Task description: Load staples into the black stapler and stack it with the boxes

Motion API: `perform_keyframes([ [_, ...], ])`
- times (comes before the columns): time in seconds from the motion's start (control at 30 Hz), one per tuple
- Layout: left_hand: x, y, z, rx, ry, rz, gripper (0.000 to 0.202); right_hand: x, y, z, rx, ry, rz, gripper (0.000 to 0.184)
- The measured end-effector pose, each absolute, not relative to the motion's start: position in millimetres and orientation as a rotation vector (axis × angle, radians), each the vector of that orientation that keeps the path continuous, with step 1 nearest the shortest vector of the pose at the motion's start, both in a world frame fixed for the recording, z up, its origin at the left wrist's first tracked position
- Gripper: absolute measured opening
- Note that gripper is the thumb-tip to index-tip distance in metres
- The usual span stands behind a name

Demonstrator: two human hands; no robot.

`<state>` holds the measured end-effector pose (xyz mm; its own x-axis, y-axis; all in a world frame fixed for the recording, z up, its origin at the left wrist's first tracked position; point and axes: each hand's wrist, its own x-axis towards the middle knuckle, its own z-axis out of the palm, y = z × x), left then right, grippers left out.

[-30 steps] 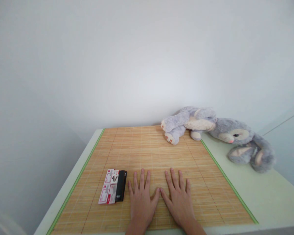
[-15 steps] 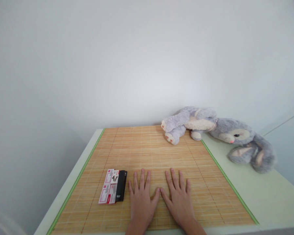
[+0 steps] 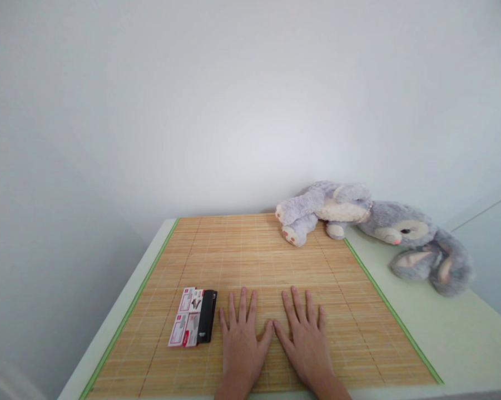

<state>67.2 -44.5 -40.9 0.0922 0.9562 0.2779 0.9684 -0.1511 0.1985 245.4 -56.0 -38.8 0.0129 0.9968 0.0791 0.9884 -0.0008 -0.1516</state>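
My left hand point(image 3: 242, 341) and my right hand point(image 3: 306, 339) lie flat, palms down, side by side on a bamboo mat point(image 3: 254, 261), fingers stretched out and thumbs almost touching. Neither hand holds anything. Just left of my left hand lies a small red, white and black box point(image 3: 193, 324), a finger's width from my little finger.
The mat has a green border and covers most of a pale table point(image 3: 454, 328). A grey plush rabbit point(image 3: 375, 219) lies on its side at the back right, its feet on the mat's far corner. A white wall stands behind the table.
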Motion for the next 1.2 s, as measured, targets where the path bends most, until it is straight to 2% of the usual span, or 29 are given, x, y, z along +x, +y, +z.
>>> perform_keyframes([
  [1.2,68.5,-44.2,-36.8,-2.302,-2.05,-0.534,0.077,243.8,-55.5,-36.3,-2.136,-2.101,0.112,0.075],
])
